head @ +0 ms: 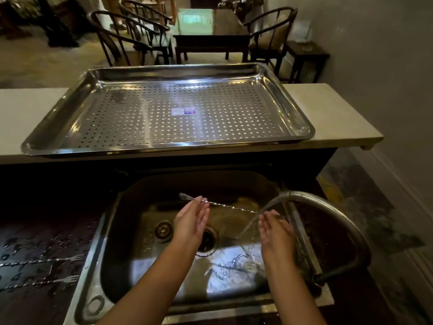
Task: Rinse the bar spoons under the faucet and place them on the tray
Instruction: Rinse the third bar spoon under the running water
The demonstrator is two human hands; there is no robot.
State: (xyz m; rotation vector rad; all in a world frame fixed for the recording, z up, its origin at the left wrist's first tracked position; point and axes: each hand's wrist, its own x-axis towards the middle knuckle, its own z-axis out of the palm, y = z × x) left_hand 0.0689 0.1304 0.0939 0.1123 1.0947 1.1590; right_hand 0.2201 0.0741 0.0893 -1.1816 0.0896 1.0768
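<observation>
Over the steel sink [110,231], the left hand [191,222] and right hand [273,228] pinch a long, twisted-stem steel bar spoon [230,205] by its ends with closed fingers [202,202], the right end in the faucet stream; light, stiff, probably slippery wet, it seems best gripped on its twist.

Glossy perforated steel tray [288,106]

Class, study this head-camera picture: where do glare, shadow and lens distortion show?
Head view: glare streaks the perforated steel tray and the wet steel sink floor; the cabinet face below the pale counter lies in deep shadow; the wide lens bows the counter's edge; the far chairs look soft.
</observation>
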